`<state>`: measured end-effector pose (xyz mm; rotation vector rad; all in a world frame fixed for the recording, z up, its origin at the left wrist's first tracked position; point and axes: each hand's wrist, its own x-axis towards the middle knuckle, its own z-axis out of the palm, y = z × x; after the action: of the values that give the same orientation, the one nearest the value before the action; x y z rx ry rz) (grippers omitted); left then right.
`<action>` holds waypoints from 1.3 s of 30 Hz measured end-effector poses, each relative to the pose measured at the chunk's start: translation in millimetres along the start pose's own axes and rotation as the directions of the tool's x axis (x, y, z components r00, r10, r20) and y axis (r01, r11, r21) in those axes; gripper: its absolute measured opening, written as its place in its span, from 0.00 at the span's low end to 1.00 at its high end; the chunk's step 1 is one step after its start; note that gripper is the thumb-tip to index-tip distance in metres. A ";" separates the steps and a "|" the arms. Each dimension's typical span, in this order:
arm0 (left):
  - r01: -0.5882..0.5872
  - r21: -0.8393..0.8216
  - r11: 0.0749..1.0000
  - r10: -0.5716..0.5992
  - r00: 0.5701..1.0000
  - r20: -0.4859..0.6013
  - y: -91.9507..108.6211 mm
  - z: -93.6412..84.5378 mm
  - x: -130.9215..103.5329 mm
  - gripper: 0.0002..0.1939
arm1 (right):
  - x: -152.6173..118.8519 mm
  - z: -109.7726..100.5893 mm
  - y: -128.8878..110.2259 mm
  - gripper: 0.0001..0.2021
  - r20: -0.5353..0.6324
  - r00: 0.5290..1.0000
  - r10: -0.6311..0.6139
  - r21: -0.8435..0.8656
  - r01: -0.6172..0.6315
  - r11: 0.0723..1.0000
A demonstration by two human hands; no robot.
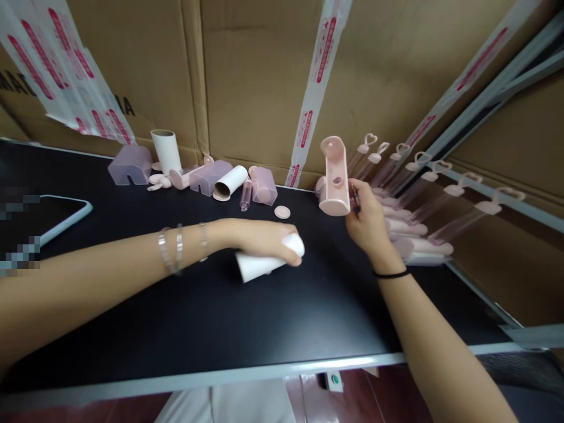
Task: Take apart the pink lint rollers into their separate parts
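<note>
My left hand [268, 239] is wrapped over a white hollow roll [258, 267], which lies tilted just above or on the black table; I cannot tell which. Its fingers cover the roll's middle. My right hand [368, 217] is closed at the side of a pale pink curved holder [335, 176]. That holder is upright, its hollow side towards me, with a round hole in its back. Part of the grip is hidden behind the holder. A small pink disc [282, 212] lies on the table beyond my left hand.
Along the cardboard back wall lie lilac covers [130, 165], white rolls [166, 151] and small pink parts. Several pink rollers with heart-ended handles [462, 197] stand in a row at right. A phone [48, 220] lies left. The table's front edge [247, 373] is metal.
</note>
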<state>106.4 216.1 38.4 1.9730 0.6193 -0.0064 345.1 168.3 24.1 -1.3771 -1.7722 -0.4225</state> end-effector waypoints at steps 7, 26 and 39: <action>-0.075 -0.134 0.988 -0.010 0.840 -0.543 3.6 -18.6 106.9 0.12 | -2.3 3.4 11.3 0.16 -0.043 0.995 0.088 -0.004 -0.088 0.996; -0.108 -0.311 0.944 -0.026 0.918 -0.396 -6.8 5.4 -26.2 0.21 | -15.2 11.6 -71.3 0.17 0.306 0.936 -0.173 -0.150 0.227 0.962; -0.191 -0.461 0.867 -0.005 0.921 -0.390 -38.1 20.7 -37.8 0.10 | -29.9 9.6 -100.9 0.12 0.242 0.965 -0.101 -0.238 0.160 0.958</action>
<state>62.9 195.9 6.8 1.5030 0.6893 0.5603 250.6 121.6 17.3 -1.5415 -2.0619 -0.6029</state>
